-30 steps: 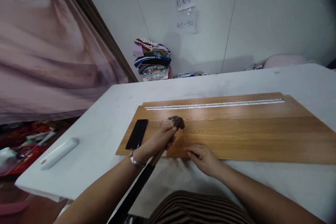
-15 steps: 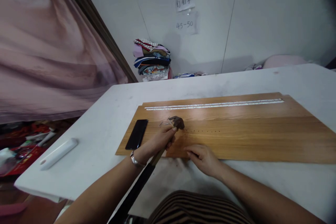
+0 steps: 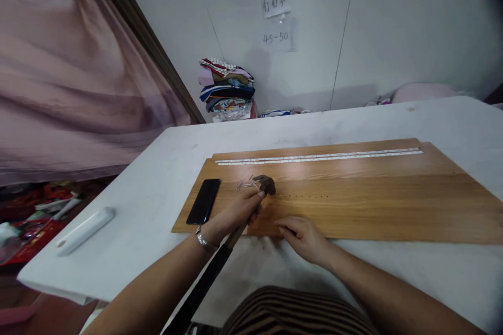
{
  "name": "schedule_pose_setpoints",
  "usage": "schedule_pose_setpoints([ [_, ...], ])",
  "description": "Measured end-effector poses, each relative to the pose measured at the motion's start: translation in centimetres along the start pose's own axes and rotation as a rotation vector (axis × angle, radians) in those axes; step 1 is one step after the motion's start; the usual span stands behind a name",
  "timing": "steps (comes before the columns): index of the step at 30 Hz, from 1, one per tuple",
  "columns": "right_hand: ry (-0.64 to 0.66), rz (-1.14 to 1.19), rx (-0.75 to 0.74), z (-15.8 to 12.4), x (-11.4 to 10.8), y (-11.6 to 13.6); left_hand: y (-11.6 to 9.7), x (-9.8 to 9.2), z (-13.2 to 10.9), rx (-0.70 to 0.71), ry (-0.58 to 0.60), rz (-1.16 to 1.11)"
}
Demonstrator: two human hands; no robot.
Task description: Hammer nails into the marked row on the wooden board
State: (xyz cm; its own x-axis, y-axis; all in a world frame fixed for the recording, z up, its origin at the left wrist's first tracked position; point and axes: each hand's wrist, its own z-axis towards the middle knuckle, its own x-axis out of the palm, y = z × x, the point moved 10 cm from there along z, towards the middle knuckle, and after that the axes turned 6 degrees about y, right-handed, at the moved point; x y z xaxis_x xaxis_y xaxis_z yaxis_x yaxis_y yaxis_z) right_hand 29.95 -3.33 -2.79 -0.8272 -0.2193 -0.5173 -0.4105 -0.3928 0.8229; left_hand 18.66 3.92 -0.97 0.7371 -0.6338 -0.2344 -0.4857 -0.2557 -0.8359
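Note:
My left hand (image 3: 245, 209), with a silver bracelet at the wrist, is wrapped round a claw hammer (image 3: 267, 185) high on its handle, just below the head. The black grip slants back under my forearm toward the lower left. The hammer head is low over a wooden board (image 3: 377, 193), at the left end of a row of small dark nail points (image 3: 302, 196); contact cannot be made out. Several loose nails (image 3: 247, 185) lie just left of the head. My right hand (image 3: 304, 238) rests at the board's near edge, fingers curled in, with nothing visible in them.
A black phone (image 3: 204, 201) lies on the board's left end. Two white marked strips (image 3: 318, 157) run along its far side. A white oblong object (image 3: 85, 231) is on the white table (image 3: 149, 167) at left. Folded clothes (image 3: 228, 89) are stacked by the wall.

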Motion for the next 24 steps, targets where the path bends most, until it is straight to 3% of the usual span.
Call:
schedule_pose_setpoints([
  [8,-0.025,0.056,0.045,0.1,-0.4,-0.4,-2.0,-1.4,-0.2,0.006,-0.054,-0.123],
  [14,-0.031,0.336,0.219,0.1,0.0,-3.2,-6.4,-4.4,0.2,0.129,-0.182,-0.293],
  [17,-0.047,0.554,0.321,0.6,-0.9,-3.9,-9.2,-4.8,0.8,0.237,-0.199,-0.408],
  [19,-0.078,0.62,0.297,1.5,-2.6,-2.7,-10.6,-4.4,1.2,0.275,-0.212,-0.481],
  [22,-0.133,0.767,0.27,2.8,-5.3,-0.1,-12.1,-2.3,1.9,0.295,-0.15,-0.588],
  [24,-0.1,0.901,0.253,3.7,-5.9,1.9,-12.8,-0.8,2.2,0.333,-0.117,-0.605],
])
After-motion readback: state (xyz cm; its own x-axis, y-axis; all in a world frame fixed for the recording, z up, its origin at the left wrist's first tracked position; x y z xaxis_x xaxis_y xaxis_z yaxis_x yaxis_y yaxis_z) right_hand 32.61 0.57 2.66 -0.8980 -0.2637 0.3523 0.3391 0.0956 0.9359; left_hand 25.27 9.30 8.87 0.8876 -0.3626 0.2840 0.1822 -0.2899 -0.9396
